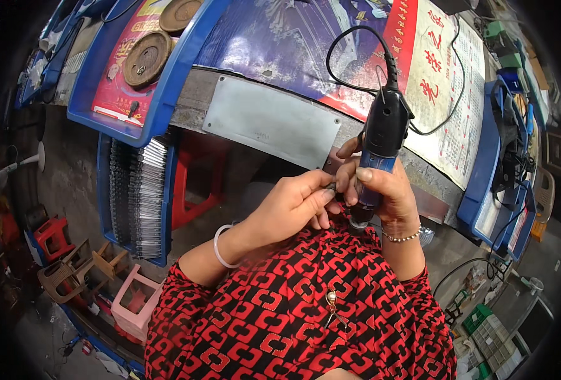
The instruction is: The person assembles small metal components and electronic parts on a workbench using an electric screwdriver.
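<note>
My right hand (391, 193) is wrapped round a corded electric screwdriver (382, 130), black at the top with a blue, see-through-looking barrel. A wire hanging loop stands up beside its cord, and its lower end points down toward my body. My left hand (290, 204) pinches a small dark part (332, 187) between thumb and forefinger, just left of the screwdriver. Fingers cover most of that part, so its kind is hidden. Both hands are close together in front of my chest, near the bench edge.
A metal plate (271, 120) is fixed at the bench edge. Left of it, a blue tray (160, 95) bears round brown dishes (147, 58). Below, a blue bin (105, 190) holds rows of slim metal-and-black pieces. Another blue tray (477, 190) stands right. A red stool (195, 183) is under the bench.
</note>
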Demonstrator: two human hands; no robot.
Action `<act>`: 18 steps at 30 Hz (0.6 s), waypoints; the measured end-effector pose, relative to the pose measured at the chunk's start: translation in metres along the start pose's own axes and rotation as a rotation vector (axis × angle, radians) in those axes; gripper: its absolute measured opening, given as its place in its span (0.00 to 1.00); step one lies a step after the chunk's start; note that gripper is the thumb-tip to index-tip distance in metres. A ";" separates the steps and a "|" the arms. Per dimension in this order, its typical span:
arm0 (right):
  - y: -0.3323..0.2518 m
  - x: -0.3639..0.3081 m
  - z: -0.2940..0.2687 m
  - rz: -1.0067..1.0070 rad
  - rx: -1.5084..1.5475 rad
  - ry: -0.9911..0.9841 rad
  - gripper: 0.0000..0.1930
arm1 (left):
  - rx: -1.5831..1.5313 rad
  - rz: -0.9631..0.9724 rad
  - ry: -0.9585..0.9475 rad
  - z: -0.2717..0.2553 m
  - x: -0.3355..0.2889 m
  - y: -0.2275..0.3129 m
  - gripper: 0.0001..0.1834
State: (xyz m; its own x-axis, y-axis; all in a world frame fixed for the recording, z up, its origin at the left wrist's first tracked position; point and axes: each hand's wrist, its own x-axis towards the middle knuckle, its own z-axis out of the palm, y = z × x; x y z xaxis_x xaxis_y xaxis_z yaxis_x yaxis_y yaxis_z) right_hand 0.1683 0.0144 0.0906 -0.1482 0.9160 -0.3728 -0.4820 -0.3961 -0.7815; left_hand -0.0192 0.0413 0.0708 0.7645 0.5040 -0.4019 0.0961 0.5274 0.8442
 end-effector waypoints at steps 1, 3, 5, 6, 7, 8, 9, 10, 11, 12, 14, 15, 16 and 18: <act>0.000 0.002 0.002 0.016 0.002 -0.003 0.23 | -0.111 0.006 0.002 -0.002 -0.001 -0.003 0.14; 0.000 0.006 0.007 0.037 -0.001 -0.015 0.23 | -0.076 0.029 0.039 -0.003 -0.001 -0.003 0.12; 0.001 0.009 0.012 0.028 0.013 -0.008 0.24 | -0.040 0.056 0.084 -0.003 -0.003 0.001 0.11; 0.002 0.012 0.014 0.024 0.006 -0.029 0.24 | 0.009 0.044 0.090 -0.006 -0.005 0.005 0.11; 0.002 0.012 0.016 0.034 -0.013 -0.024 0.24 | 0.059 0.034 0.099 -0.008 -0.008 0.009 0.10; 0.002 0.010 0.018 0.041 -0.033 -0.021 0.24 | 0.074 0.035 0.095 -0.007 -0.011 0.009 0.10; 0.000 0.009 0.020 0.037 -0.019 -0.039 0.24 | 0.050 0.075 0.095 -0.006 -0.015 0.009 0.10; 0.005 0.009 0.020 0.035 -0.027 -0.030 0.25 | 0.028 0.120 0.097 -0.008 -0.017 0.005 0.10; 0.002 0.009 0.023 0.037 -0.029 -0.024 0.25 | 0.039 0.138 0.080 -0.009 -0.016 0.002 0.10; 0.006 0.008 0.022 0.056 -0.041 0.027 0.26 | 0.060 0.158 0.067 -0.012 -0.015 0.001 0.10; 0.006 0.009 0.030 0.033 -0.007 0.061 0.28 | 0.118 0.119 0.077 -0.017 -0.017 0.001 0.09; 0.005 0.010 0.033 0.053 -0.027 0.064 0.28 | 0.155 0.157 0.082 -0.022 -0.020 0.004 0.09; 0.006 0.007 0.036 0.037 -0.028 0.047 0.28 | 0.191 0.196 0.082 -0.023 -0.026 0.005 0.10; 0.006 0.005 0.043 0.017 -0.018 0.025 0.28 | 0.225 0.221 0.043 -0.031 -0.037 0.007 0.11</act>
State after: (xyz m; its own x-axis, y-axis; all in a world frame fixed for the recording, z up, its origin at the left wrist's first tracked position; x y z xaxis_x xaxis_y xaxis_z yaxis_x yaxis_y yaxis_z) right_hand 0.1278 0.0194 0.1053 -0.1344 0.9072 -0.3985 -0.4641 -0.4130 -0.7836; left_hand -0.0666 0.0481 0.0804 0.7554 0.6203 -0.2110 0.0730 0.2403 0.9679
